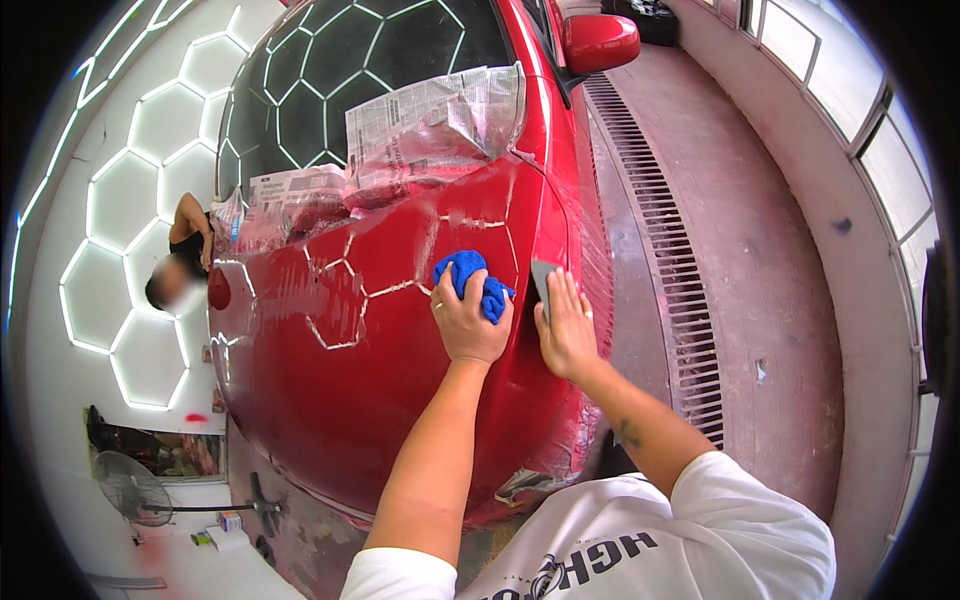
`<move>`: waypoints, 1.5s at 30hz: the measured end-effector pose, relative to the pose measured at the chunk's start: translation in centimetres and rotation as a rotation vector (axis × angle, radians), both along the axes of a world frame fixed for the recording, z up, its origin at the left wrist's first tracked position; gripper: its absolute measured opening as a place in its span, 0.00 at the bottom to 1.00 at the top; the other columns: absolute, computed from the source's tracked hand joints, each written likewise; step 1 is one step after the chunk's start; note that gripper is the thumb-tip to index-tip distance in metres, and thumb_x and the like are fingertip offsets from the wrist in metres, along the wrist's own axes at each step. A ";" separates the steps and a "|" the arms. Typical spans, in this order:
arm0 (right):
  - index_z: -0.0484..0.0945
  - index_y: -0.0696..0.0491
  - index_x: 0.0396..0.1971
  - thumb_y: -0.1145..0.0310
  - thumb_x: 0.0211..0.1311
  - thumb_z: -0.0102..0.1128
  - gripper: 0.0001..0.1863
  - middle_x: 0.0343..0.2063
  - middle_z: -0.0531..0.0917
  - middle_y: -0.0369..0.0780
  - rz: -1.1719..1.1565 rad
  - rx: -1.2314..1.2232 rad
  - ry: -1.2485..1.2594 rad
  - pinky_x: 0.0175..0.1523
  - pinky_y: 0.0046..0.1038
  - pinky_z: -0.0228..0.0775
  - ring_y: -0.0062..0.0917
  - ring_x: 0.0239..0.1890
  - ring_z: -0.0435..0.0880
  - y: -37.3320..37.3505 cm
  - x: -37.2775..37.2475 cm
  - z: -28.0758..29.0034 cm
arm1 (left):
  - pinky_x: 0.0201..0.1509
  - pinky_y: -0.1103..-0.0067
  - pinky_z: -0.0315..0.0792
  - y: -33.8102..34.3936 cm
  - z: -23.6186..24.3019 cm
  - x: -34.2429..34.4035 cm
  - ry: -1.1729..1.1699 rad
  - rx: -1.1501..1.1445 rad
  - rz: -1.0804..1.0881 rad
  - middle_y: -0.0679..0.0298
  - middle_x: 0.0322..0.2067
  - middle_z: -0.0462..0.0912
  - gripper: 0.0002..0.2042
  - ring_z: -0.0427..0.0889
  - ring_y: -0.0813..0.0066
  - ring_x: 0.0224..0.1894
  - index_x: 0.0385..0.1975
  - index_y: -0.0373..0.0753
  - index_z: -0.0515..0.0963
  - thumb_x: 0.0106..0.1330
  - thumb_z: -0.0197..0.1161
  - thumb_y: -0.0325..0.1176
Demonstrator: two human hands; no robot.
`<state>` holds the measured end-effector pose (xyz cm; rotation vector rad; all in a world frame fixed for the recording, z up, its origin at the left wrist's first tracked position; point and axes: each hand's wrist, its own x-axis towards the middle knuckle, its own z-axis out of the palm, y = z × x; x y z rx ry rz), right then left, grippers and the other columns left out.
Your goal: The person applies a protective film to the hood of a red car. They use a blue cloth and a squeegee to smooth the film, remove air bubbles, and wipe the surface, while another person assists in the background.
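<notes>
At the far left a wall of white hexagonal lights (130,200) curves with the lens, and a standing fan (130,490) sits low beside it. Another person (185,260) bends at the far side of the car, apart from the work here. The red car hood (350,380) fills the middle and mirrors the hexagon lines on its gloss. Sheets of newspaper (430,125) are masked over the windshield just above the hood, with clear plastic film along their edge. To the right, the red side mirror (600,42) sticks out over a pinkish floor with a long slotted drain grate (660,260).

The blue cloth (475,283) is a crumpled, deep-blue microfibre wad, lying on the hood near its right edge. The left hand (468,325) is closed around the cloth's lower part, pressing it to the paint, so the cloth bulges out above the fingers. Just beside it, the right hand (566,330) lies flat with fingers pressed over a small grey sanding block (543,280), whose top corner shows above the fingertips at the hood's right edge. The two hands are near each other, not touching.
</notes>
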<state>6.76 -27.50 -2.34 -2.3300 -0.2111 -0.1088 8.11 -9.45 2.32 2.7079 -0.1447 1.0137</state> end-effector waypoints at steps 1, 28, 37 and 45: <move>0.55 0.63 0.85 0.51 0.90 0.46 0.38 0.85 0.61 0.58 -0.042 0.032 -0.066 0.89 0.56 0.47 0.51 0.89 0.55 -0.4 3.4 -0.5 | 0.72 0.44 0.71 -0.4 0.3 0.2 0.015 -0.006 -0.010 0.38 0.70 0.72 0.29 0.74 0.30 0.68 0.63 0.49 0.80 0.62 0.78 0.44; 0.58 0.52 0.87 0.59 0.86 0.55 0.36 0.85 0.61 0.56 0.258 0.349 -0.392 0.89 0.58 0.44 0.54 0.90 0.50 -2.3 12.1 6.9 | 0.78 0.47 0.66 -0.7 0.7 0.2 0.111 0.040 -0.024 0.39 0.73 0.67 0.29 0.70 0.33 0.73 0.68 0.46 0.78 0.67 0.77 0.38; 0.72 0.53 0.81 0.67 0.86 0.56 0.28 0.83 0.68 0.54 0.006 0.670 0.273 0.86 0.41 0.58 0.47 0.85 0.68 -15.8 -10.5 -6.3 | 0.75 0.47 0.72 -2.5 1.6 1.0 0.132 0.096 -0.085 0.42 0.75 0.70 0.31 0.74 0.34 0.72 0.61 0.47 0.83 0.57 0.86 0.45; 0.75 0.64 0.76 0.52 0.94 0.44 0.32 0.71 0.82 0.50 -0.069 0.862 0.529 0.83 0.35 0.60 0.35 0.76 0.76 -19.9 -12.3 -11.1 | 0.63 0.53 0.79 -9.6 6.1 16.7 0.119 0.238 -0.114 0.54 0.58 0.81 0.21 0.81 0.44 0.58 0.46 0.48 0.88 0.53 0.84 0.44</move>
